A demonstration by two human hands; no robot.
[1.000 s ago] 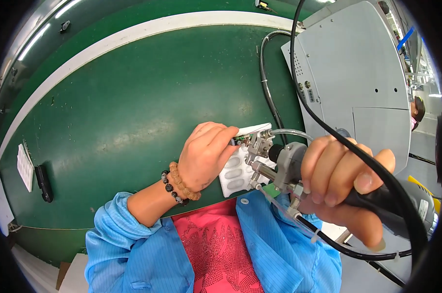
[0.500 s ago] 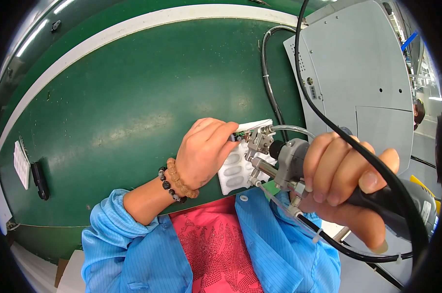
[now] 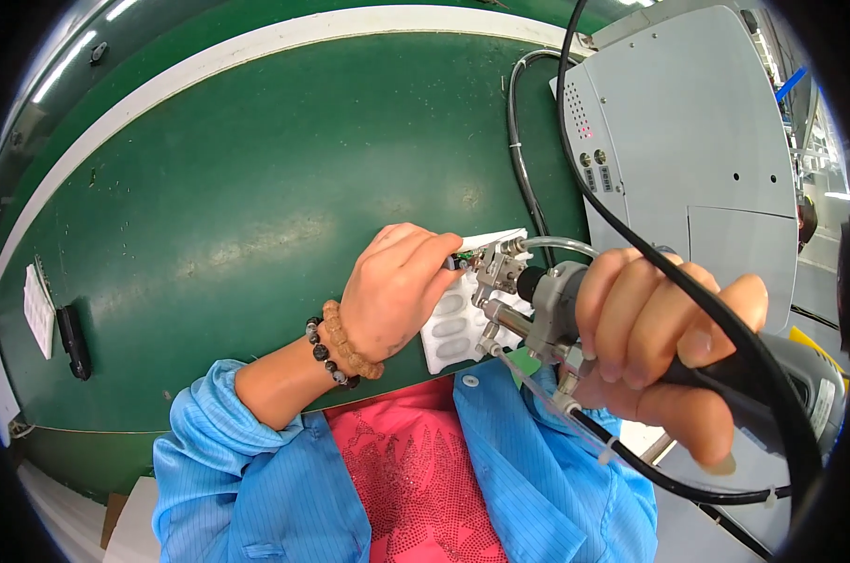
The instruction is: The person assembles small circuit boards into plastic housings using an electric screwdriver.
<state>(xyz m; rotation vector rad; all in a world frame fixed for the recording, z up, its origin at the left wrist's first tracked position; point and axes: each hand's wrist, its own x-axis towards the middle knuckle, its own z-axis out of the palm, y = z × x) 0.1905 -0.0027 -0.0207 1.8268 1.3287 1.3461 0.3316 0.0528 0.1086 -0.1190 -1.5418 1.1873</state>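
Screwdriver gripped in right hand; left hand steadies white part.

Green table top is showing smooth, slightly glossy — white plastic tray matt, tool head bare metal, sleeve woven cloth.

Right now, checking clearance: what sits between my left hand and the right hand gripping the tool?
In the head view, the tool's metal nose spans between the left hand and right hand, above the white moulded tray.
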